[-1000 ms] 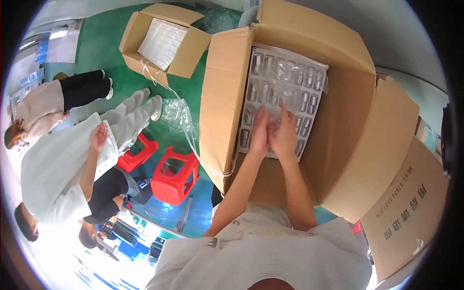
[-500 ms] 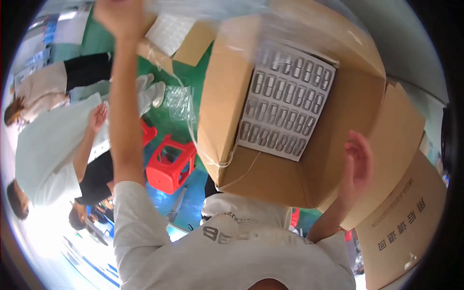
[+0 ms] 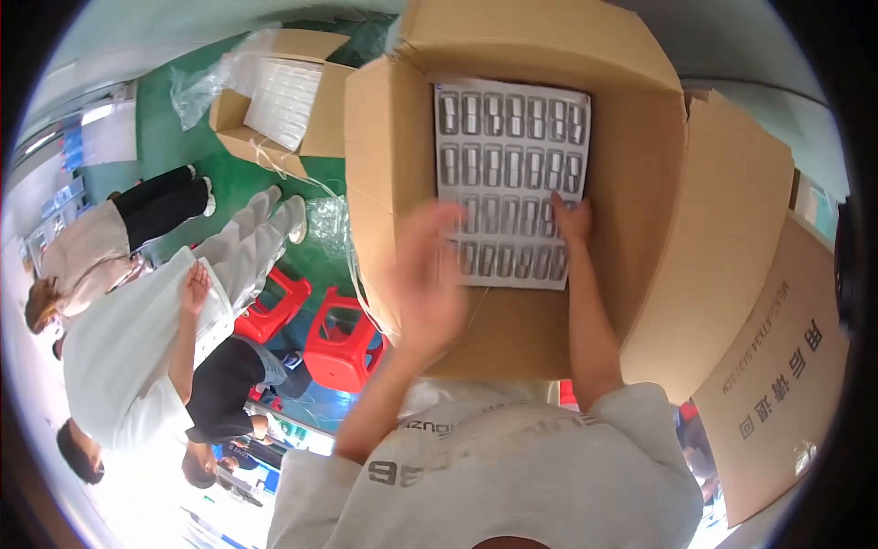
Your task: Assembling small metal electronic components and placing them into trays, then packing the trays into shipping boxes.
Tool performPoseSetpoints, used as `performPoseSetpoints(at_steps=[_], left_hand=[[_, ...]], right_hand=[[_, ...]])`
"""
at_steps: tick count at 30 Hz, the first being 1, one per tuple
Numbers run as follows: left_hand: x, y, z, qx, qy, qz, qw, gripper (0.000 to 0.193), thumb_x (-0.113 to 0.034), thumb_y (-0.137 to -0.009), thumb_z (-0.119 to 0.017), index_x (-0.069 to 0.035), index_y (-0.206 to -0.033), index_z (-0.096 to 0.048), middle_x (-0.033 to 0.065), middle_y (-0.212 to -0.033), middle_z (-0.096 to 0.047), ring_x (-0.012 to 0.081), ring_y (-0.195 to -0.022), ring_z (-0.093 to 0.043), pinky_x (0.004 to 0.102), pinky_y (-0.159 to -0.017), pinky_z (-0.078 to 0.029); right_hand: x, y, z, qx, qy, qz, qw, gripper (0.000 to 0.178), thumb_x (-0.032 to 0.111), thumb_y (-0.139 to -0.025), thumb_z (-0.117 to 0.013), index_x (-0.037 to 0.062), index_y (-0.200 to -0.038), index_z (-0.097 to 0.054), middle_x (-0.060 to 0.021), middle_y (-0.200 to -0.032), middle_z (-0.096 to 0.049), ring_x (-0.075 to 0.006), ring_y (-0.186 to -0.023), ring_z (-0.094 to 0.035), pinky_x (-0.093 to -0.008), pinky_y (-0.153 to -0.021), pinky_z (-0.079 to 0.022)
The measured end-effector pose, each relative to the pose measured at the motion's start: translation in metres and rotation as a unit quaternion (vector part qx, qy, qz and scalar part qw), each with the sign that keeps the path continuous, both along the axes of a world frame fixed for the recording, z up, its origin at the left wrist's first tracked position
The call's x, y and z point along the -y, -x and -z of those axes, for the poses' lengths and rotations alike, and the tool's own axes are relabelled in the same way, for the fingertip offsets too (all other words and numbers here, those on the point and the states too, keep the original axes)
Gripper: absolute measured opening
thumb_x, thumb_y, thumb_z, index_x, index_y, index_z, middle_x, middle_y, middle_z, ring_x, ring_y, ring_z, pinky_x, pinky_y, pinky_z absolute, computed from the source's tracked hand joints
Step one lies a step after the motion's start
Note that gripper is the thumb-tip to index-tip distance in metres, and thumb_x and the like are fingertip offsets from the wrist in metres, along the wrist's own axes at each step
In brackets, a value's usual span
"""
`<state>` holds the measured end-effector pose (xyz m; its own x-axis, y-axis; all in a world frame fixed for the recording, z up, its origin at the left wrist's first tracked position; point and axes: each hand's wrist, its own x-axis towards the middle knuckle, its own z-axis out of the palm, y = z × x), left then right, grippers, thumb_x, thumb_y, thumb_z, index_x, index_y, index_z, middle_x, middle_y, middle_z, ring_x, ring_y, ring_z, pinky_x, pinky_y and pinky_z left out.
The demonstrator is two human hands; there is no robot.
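Large open carton (image 3: pixel 626 174) directly before the person; all places taken from it. Tray (image 3: pixel 510 138) lies inside it, toward its left wall: pale, four rows of seven cells, metallic-looking pieces showing in many of them. Right hand (image 3: pixel 576 224) inside the carton at the tray's right edge, thumb out over the tray; other fingers mostly hidden, cannot tell whether they pinch the edge. Left hand (image 3: pixel 430 279) blurred, at the tray's lower left edge; finger spread and contact cannot be told.

Writing: on a brown carton panel (image 3: pixel 759 430) right of the large carton, large dark Chinese characters with a smaller line of letters and digits beside them. Person's pale shirt (image 3: pixel 521 476), nearest side of the carton, carries dark lettering, partly lost in folds.

Left of the carton: white strap (image 3: pixel 364 306) close by; two red stools (image 3: pixel 337 355); farther off, co-workers, one in a white top (image 3: pixel 123 339). Upper left: smaller carton (image 3: pixel 331 114) holding white trays (image 3: pixel 283 101), clear plastic (image 3: pixel 197 90) beside it, green floor (image 3: pixel 169 151) around.
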<state>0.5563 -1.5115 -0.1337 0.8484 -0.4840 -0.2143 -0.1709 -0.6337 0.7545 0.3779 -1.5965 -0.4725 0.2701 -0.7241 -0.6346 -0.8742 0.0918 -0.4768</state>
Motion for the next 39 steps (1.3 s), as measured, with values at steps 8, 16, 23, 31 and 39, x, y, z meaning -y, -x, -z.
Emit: performPoseSetpoints(at_steps=[8,16,23,31,39], left_hand=[[-0.104,-0.001,0.277,-0.043,-0.198,-0.249,0.947,0.055,-0.039,-0.094,-0.052,0.011,-0.116,-0.057,0.0338,-0.112,-0.061,0.0445,-0.106,-0.06,0.0469,-0.093,-0.045],[-0.144,-0.022,0.325,-0.3,-0.049,-0.288,0.908,0.081,-0.063,-0.091,-0.047,-0.002,-0.145,-0.04,0.0165,-0.147,-0.043,0.0304,-0.133,-0.042,0.0412,-0.104,-0.038],[-0.108,-0.039,0.283,-0.32,-0.102,-0.262,0.905,0.09,-0.064,-0.089,-0.053,-0.007,-0.152,-0.025,0.0075,-0.156,-0.026,0.0247,-0.141,-0.028,0.0407,-0.114,-0.026],[-0.083,-0.044,0.27,-0.44,-0.135,-0.235,0.856,0.094,-0.063,-0.083,-0.06,0.001,-0.146,-0.035,0.0141,-0.147,-0.04,0.0247,-0.133,-0.039,0.0369,-0.108,-0.03],[-0.109,-0.031,0.291,-0.355,-0.161,-0.268,0.881,0.084,-0.061,-0.078,-0.065,0.002,-0.132,-0.052,0.0114,-0.125,-0.058,0.0218,-0.109,-0.055,0.0339,-0.094,-0.041]], right_hand=[[0.0,0.018,0.024,0.199,-0.337,0.113,0.913,0.071,0.03,-0.078,-0.08,0.0021,-0.136,-0.049,-0.0089,-0.127,-0.06,-0.0213,-0.115,-0.057,-0.0357,-0.098,-0.043],[0.024,0.025,0.044,0.151,-0.424,0.173,0.876,0.076,0.039,-0.074,-0.082,0.0013,-0.133,-0.051,-0.0102,-0.13,-0.057,-0.0213,-0.119,-0.053,-0.0341,-0.1,-0.042],[0.028,0.013,0.044,0.146,-0.462,0.13,0.865,0.073,0.039,-0.074,-0.082,-0.0011,-0.129,-0.056,-0.011,-0.123,-0.063,-0.0216,-0.114,-0.058,-0.0337,-0.096,-0.045],[0.024,0.025,0.034,0.209,-0.381,0.109,0.894,0.059,0.033,-0.073,-0.084,0.0012,-0.119,-0.065,-0.0101,-0.111,-0.068,-0.0189,-0.101,-0.063,-0.0326,-0.087,-0.049],[0.048,0.005,0.008,0.147,-0.403,0.032,0.903,0.05,0.032,-0.077,-0.08,0.0043,-0.116,-0.068,-0.0086,-0.111,-0.069,-0.0175,-0.1,-0.064,-0.0334,-0.088,-0.05]])
